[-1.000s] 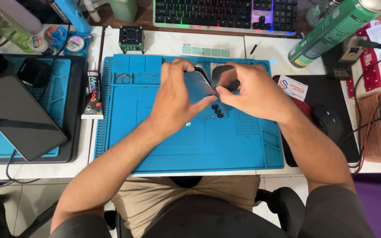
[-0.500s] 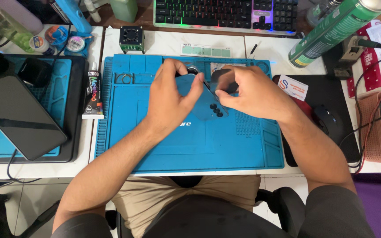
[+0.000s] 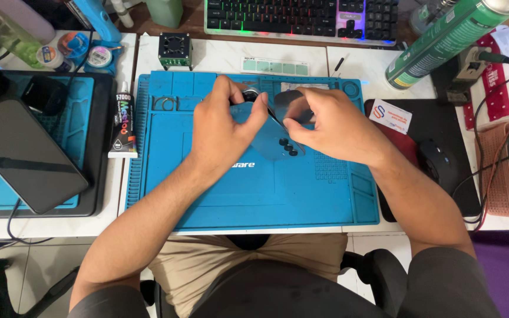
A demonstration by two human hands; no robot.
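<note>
Fingers of left hand point(image 3: 222, 132) and right hand point(image 3: 334, 126) both gripping blue phone back cover point(image 3: 272, 132) above blue mat point(image 3: 254, 194).

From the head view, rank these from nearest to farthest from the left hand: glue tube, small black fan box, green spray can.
From the left hand:
1. Small black fan box, above and slightly left, past the mat's top edge.
2. Glue tube, at the mat's left edge.
3. Green spray can, far upper right.
The first two are nearly tied.
</note>
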